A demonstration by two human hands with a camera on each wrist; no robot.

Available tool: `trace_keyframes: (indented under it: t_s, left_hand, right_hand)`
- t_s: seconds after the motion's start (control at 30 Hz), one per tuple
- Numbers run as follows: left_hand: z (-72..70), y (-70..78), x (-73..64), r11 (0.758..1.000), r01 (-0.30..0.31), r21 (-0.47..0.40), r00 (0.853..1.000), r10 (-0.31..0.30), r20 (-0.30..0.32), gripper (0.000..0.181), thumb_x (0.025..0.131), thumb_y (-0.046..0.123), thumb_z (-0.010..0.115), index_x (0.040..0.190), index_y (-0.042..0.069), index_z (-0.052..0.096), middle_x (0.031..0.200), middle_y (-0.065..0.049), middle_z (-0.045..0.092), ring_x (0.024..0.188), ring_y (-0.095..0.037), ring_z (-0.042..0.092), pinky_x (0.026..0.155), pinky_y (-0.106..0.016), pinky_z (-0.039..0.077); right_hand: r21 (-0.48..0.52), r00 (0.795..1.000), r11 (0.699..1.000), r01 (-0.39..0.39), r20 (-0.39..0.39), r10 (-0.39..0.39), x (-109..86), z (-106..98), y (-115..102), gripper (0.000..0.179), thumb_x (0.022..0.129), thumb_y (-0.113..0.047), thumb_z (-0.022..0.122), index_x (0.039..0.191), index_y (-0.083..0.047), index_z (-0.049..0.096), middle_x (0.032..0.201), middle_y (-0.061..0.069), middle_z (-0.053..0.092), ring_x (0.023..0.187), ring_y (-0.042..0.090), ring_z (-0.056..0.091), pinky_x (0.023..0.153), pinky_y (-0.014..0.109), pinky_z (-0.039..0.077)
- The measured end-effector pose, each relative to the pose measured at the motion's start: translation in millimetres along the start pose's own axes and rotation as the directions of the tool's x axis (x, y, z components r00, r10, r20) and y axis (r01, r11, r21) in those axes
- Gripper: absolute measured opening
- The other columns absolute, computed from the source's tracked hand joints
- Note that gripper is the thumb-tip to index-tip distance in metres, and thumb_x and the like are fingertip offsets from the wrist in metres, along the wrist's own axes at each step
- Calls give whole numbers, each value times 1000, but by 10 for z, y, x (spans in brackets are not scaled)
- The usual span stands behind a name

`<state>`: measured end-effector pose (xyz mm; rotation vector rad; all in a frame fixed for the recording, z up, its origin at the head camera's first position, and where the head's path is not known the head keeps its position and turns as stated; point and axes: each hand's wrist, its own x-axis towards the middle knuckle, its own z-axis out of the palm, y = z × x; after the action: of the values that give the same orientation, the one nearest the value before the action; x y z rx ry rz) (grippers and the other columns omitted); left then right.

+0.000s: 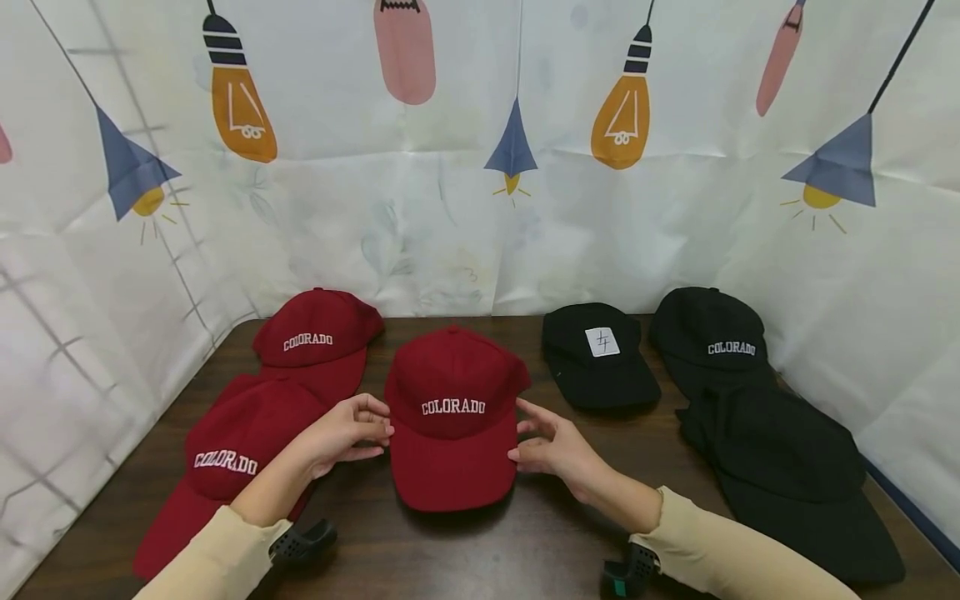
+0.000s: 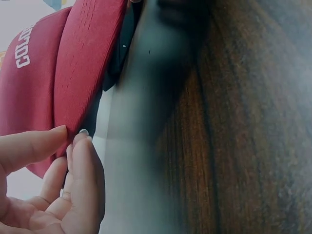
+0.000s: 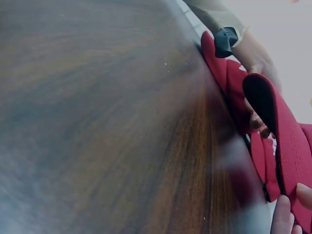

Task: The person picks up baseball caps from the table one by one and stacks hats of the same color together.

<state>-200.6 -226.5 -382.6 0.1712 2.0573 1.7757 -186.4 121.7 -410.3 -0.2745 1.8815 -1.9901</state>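
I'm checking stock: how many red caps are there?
3: the middle cap, pinched by left hand and right hand; the back-left cap; the front-left cap.

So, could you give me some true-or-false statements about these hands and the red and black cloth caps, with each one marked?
1. The left hand pinches the middle dark-red cloth cap with white COLORADO lettering. True.
2. The right hand holds a black cap. False: the right hand pinches the same middle red cap.
3. Three black cloth caps lie toward the person's right. True.
4. The white paper label is on a red cap. False: the label is on a black one.
5. Two other red cloth caps lie toward the left. True.
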Motion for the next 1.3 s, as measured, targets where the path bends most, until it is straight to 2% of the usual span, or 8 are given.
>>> trace_keyframes:
  t_s: [0.23, 0.53, 0.9, 1.3]
  left_hand:
    - [4, -5, -31, 1000, 3, 21, 1000, -3, 31, 25, 98, 6, 63, 115, -2, 47, 94, -1, 69, 84, -14, 66, 76, -30, 60]
    - [-2, 35, -72, 995, 24, 101, 998, -30, 56, 28, 98, 10, 67, 114, -3, 48, 92, -2, 69, 86, -17, 65, 77, -33, 60]
    - [-24, -34, -133, 980, 97, 177, 993, -107, 50, 20, 100, 17, 66, 106, 2, 55, 91, -5, 68, 83, -18, 67, 74, -35, 60]
    - [-72, -40, -201, 968, 115, 223, 991, -127, 40, 20, 101, 18, 64, 105, 0, 57, 91, -7, 67, 80, -17, 66, 71, -34, 59]
  right_hand:
    - [9, 1000, 1000, -9, 13, 9, -55, -1, 21, 80, 90, 1, 72, 159, 0, 31, 118, 15, 58, 91, 18, 71, 84, 39, 59]
    - [56, 999, 998, -36, 11, 36, -129, 19, 38, 80, 90, 1, 72, 159, -1, 31, 119, 15, 57, 89, 17, 70, 82, 36, 59]
    - [32, 993, 999, -37, 117, 33, -160, 1, 108, 82, 91, -1, 73, 158, 4, 27, 121, 17, 56, 90, 20, 68, 87, 42, 58]
    - [-15, 972, 997, -78, 220, 79, -169, -15, 73, 80, 92, 3, 70, 158, 8, 24, 126, 19, 55, 88, 17, 69, 88, 42, 58]
